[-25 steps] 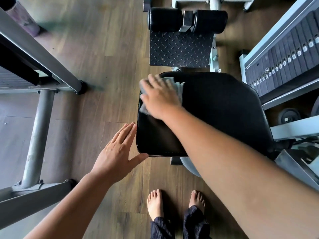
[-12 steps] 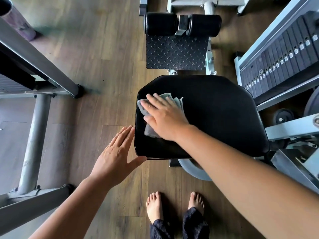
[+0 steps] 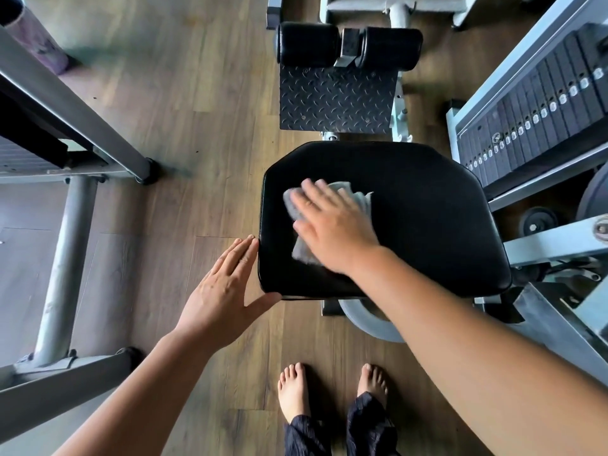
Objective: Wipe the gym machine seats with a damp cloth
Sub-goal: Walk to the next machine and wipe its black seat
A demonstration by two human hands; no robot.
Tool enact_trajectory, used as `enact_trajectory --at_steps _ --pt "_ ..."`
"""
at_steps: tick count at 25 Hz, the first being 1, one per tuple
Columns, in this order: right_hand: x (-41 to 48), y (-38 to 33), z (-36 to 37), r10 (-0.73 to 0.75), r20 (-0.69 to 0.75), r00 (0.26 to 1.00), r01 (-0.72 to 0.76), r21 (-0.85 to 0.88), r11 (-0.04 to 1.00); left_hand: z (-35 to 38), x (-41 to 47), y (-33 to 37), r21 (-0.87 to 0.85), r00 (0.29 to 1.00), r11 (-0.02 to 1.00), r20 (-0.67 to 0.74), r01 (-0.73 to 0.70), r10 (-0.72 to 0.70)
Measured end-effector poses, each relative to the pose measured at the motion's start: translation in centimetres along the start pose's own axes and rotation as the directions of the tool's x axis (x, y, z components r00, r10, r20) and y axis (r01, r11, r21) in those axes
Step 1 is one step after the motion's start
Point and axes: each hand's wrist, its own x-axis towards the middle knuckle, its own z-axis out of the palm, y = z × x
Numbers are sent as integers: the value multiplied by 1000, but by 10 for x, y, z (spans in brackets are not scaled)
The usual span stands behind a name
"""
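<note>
Step in hand: the black padded seat point(image 3: 427, 225) is being wiped, by the look of it; one seat is worked on and no other seat can be seen.

Right hand: the right hand point(image 3: 332, 228) is laid flat, fingers spread and slightly blurred, on the cloth point(image 3: 357, 197). The cloth is pressed down under the palm rather than gripped.

Cloth: a grey cloth is bunched on the left half of the seat, with edges showing beyond the fingertips and below the heel of the hand. Whether it is damp cannot be told.

Left hand: the left hand point(image 3: 227, 291) is held open with fingers straight, nothing in it. It is set against the near-left corner of the seat, the thumb along the front edge, the fingertips at the left side edge.

Seat: the pad lies level on the machine frame, between a ridged footplate point(image 3: 335, 100) with roller pads point(image 3: 348, 46) on the far side and a weight stack point(image 3: 539, 110) to the right.

Progress: the right half and far corners of the seat are judged still to need passes; no streaks are visible to confirm this.

Next move: the cloth would need to be drawn across toward the right edge with steady downward pressure, the corner being braced meanwhile.

Risk: the bunched cloth may be slid out from under the palm.
</note>
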Motion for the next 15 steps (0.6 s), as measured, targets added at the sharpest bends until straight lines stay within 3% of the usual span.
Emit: enact_trajectory --at_steps 2,3,5,7,10,11,14,15 --pt "-1 -10 8 212 -16 977 -211 27 977 -1 -1 0 7 1000 1000 12 6 -6" --pt "-11 -31 14 206 -39 978 -205 46 978 -1 -1 1 -1 1000 1000 10 6 -6" --pt "-36 -57 19 30 -26 999 -29 65 997 -1 -1 3 -20 1000 1000 8 8 -8" --pt "-32 -43 18 -63 -31 998 65 71 995 -2 0 1 -21 1000 1000 6 6 -6" --pt "-10 -46 18 157 -12 987 -156 65 986 0 -1 -1 -6 1000 1000 3 -4 4" --pt "-10 -58 21 172 -22 985 -170 73 983 0 -1 0 -5 1000 1000 -2 -4 4" --pt "-8 -60 22 6 -48 999 -4 57 998 0 -2 2 4 1000 1000 -21 -12 12" --pt "-3 -54 19 43 -57 997 -39 68 997 0 -1 1 11 1000 1000 -22 -19 20"
